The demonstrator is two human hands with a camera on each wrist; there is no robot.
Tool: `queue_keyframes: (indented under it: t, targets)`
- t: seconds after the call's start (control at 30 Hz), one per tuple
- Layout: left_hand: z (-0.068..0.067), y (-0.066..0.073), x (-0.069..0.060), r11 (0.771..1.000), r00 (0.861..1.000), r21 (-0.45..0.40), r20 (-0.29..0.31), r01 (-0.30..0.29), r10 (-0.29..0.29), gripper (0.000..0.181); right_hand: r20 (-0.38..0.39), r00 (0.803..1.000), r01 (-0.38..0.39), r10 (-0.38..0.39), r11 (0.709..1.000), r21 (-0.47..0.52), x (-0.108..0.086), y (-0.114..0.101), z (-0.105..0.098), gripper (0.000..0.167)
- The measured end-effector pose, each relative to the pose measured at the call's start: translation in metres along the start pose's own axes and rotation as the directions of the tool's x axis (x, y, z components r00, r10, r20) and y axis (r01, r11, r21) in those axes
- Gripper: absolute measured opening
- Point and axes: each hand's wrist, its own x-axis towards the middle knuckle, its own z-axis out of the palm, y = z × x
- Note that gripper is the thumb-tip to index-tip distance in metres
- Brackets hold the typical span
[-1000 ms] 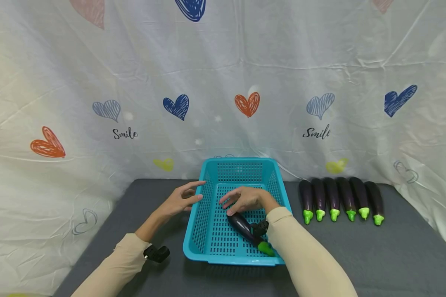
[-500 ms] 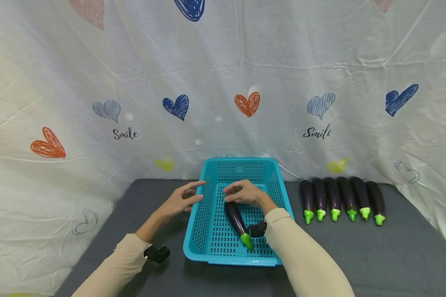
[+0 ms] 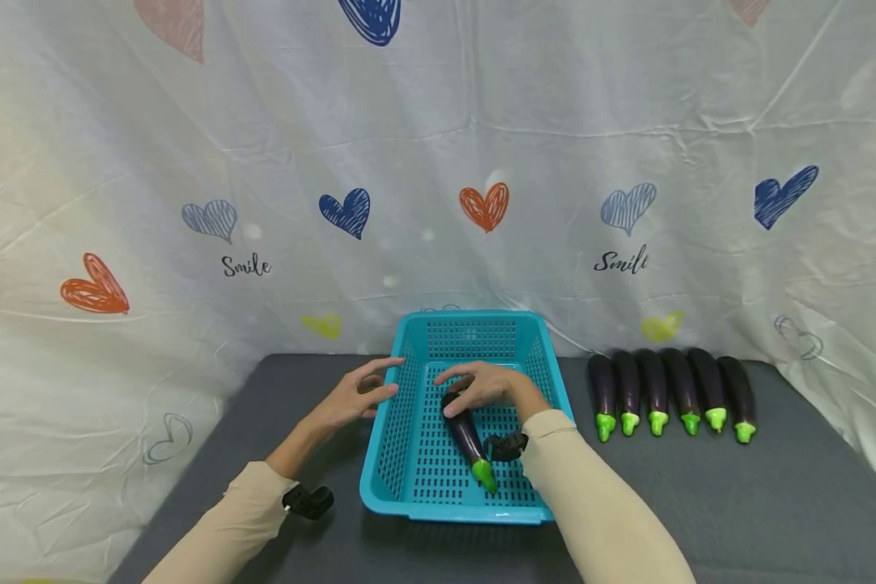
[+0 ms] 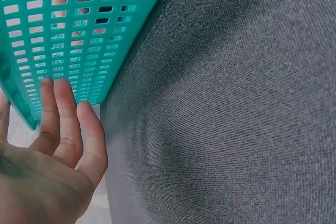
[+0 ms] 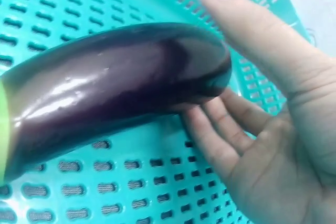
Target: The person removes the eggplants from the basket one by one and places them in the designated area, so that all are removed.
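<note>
A dark purple eggplant (image 3: 465, 432) with a green stem end lies on the floor of a blue-green plastic basket (image 3: 438, 513). My right hand (image 3: 485, 385) is over the eggplant's far, rounded end. The right wrist view shows the thumb (image 5: 252, 27) standing off the eggplant (image 5: 121, 77), while the fingertips reach its other side and seem to touch it. Outside the basket's left wall is my left hand (image 3: 354, 393), fingers loosely bent and holding nothing. In the left wrist view its fingertips are close to the perforated wall (image 4: 68, 35); contact is unclear.
Several more eggplants (image 3: 653, 389) lie side by side on the dark grey tabletop (image 3: 701, 503), right of the basket, green ends toward me. A white curtain (image 3: 423, 146) printed with hearts hangs behind the table.
The eggplant in the basket has swung round, its green end moving left, and its far end has shifted away from me. My right thumb and fingers have spread apart. The left hand stays put.
</note>
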Motion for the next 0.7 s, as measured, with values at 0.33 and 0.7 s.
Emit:
queue_keyframes:
  t: [0.33,0.7]
  targets:
    - [-0.0003,-0.0016,0.0003,1.0,1.0,0.009,-0.006,-0.004,0.004,0.055,0.023,0.999,-0.042,0.044,0.995,-0.086,-0.005,-0.006,0.0004,0.058]
    - [0.0,-0.0029,0.002,1.0,1.0,0.013,-0.008,-0.013,0.013,0.054,-0.002,0.999,-0.035,0.035,0.999,0.025,-0.0085,-0.0095,-0.0021,0.06]
